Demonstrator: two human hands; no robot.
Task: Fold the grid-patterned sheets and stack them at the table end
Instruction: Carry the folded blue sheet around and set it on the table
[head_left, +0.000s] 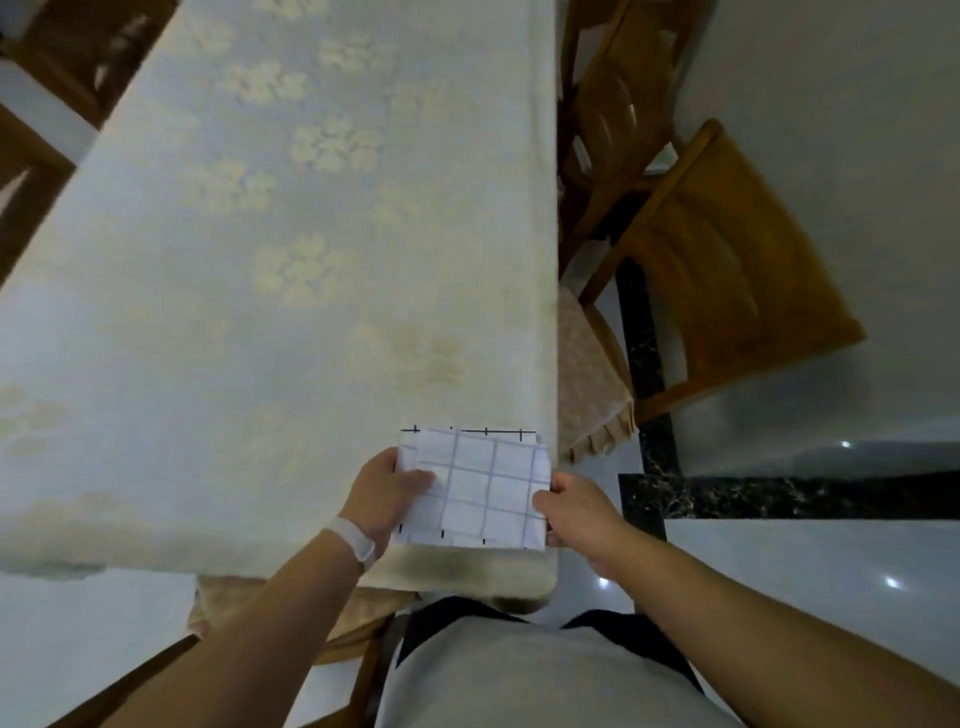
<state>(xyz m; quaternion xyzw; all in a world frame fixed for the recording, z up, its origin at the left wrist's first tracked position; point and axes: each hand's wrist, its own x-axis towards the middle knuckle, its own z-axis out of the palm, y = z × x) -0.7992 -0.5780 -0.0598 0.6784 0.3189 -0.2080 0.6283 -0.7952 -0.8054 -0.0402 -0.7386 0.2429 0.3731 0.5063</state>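
Folded grid sheet squared up at the table's near corner

I see the white folded sheet with blue grid lines (478, 488) at lower centre of the frame, over the lower right corner of the pale floral tablecloth (260, 260). The left hand (387, 493) pinches its left edge, thumb on top. The right hand (576, 512) curls round the right edge, probably to align the layers.

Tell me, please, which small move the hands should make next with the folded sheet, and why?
Probably square the folded sheet onto the black-marked sheet beneath and let go: the left hand and right hand pinch its sides, and it lies slightly askew near the table corner.
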